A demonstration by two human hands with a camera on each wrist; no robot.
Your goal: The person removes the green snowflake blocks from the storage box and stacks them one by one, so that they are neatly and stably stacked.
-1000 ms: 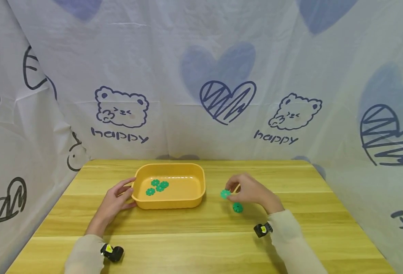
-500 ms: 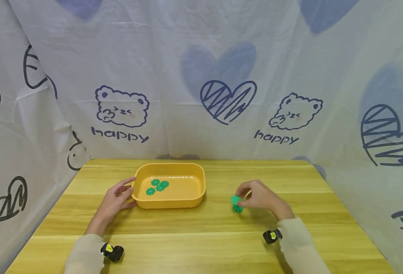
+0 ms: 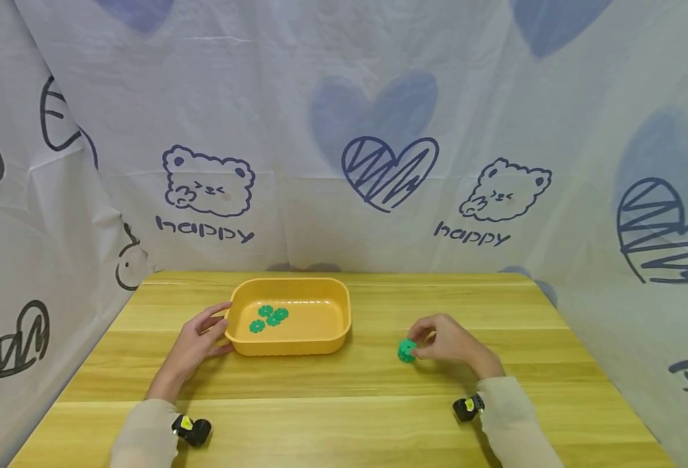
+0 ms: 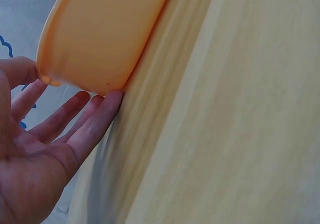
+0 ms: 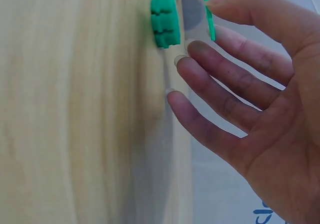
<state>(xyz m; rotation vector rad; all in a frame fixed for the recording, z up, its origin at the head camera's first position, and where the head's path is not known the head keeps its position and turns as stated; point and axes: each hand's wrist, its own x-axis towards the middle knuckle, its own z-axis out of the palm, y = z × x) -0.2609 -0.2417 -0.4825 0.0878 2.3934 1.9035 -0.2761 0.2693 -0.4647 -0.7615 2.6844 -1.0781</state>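
Note:
A flat green notched disc (image 5: 211, 24), seen edge-on in the right wrist view, is pinched between the thumb and index finger of my right hand (image 3: 445, 338). Its other fingers are spread loosely. Just beneath the disc, a short stack of green notched discs (image 5: 166, 22) stands on the table; a small gap shows between them in the right wrist view. My left hand (image 3: 200, 338) rests its extended fingers against the left end of a yellow tray (image 3: 288, 350). Inside the tray lie several green discs (image 3: 257, 326), some overlapping, toward its left side.
The tray and the stack share a wood-grain table (image 3: 320, 416). Behind it and at both sides hangs a white cloth (image 3: 297, 195) printed with hearts and bears. Each wrist carries a small black camera (image 3: 191, 430).
My right hand has carried its disc rightward and lowered it from beside the stack to right above it. The left hand and the tray have stayed in place.

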